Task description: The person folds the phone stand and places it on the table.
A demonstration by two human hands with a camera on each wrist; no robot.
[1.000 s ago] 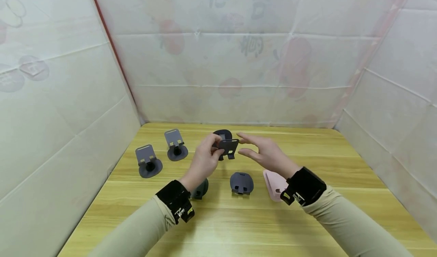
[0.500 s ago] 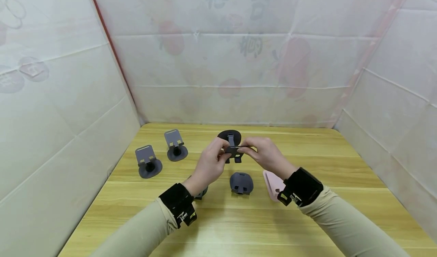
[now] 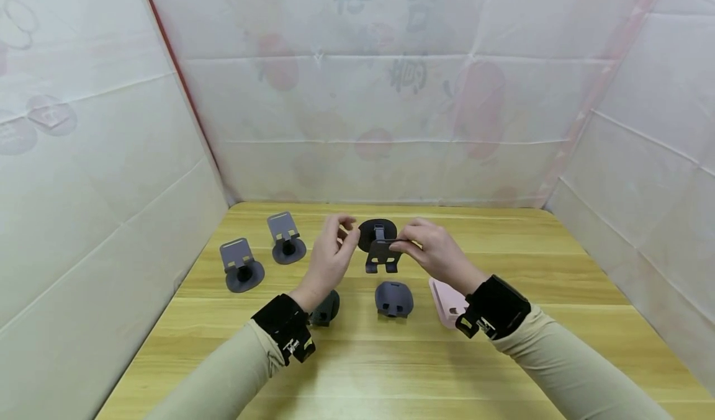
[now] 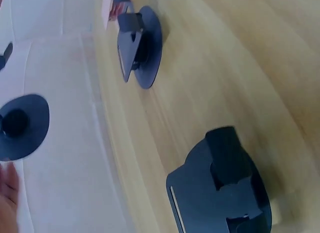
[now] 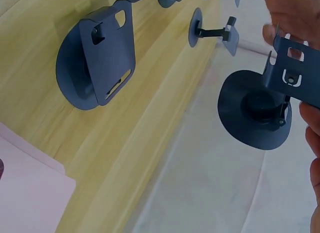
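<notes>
A dark grey folding phone stand (image 3: 382,254) hangs above the table (image 3: 503,358), its round base (image 3: 373,234) turned away from me. My right hand (image 3: 403,244) pinches the stand's flat plate (image 5: 299,68) by its upper edge. The base (image 5: 252,118) sits behind the plate on a short hinge arm. My left hand (image 3: 344,234) hovers just left of the base with its fingers loosely curled and holds nothing. The left wrist view shows the base (image 4: 22,125) with a fingertip below it, apart from it.
Two unfolded grey stands (image 3: 242,265) (image 3: 286,239) stand at the left. A folded dark stand (image 3: 326,308) lies half hidden behind my left wrist. Beside it lie a folded grey stand (image 3: 393,299) and a pink one (image 3: 449,302). White sheeted walls enclose three sides.
Both hands held the stand half a second ago. My left hand has let go and drawn a little left. The plate now hangs further down from the base.
</notes>
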